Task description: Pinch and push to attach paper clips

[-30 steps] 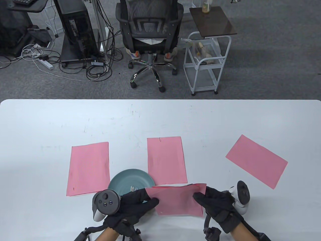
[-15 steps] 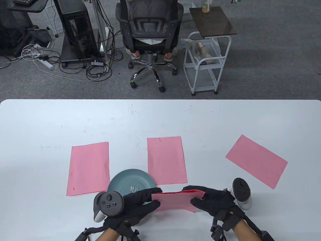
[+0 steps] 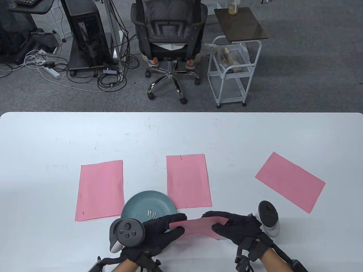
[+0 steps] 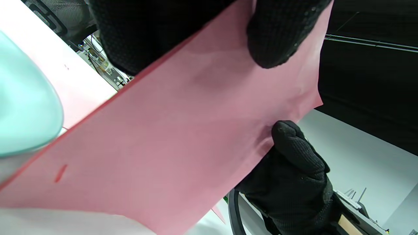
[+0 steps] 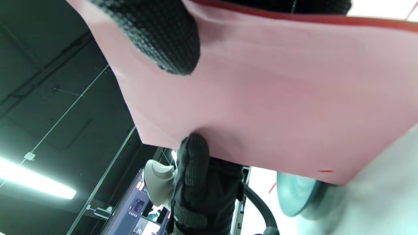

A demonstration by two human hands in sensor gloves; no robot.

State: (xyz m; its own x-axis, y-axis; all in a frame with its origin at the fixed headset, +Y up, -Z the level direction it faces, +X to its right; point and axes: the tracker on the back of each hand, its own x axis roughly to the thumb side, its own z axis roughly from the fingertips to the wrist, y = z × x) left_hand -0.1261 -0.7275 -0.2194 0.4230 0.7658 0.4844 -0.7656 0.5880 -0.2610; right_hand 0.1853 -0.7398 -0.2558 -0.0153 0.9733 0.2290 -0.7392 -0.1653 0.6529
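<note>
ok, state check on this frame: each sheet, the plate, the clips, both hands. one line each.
held pink sheet: lifted off the table, gripped at both ends
left hand: grips the sheet's left end
right hand: grips the sheet's right end
middle pink sheet: flat, clip on its far edge
left pink sheet: flat, no clip visible
right pink sheet: flat, angled, no clip visible
green plate: on table
loose paper clips: lying in the plate

No readable text, labels, brands or numbers — any view.
</note>
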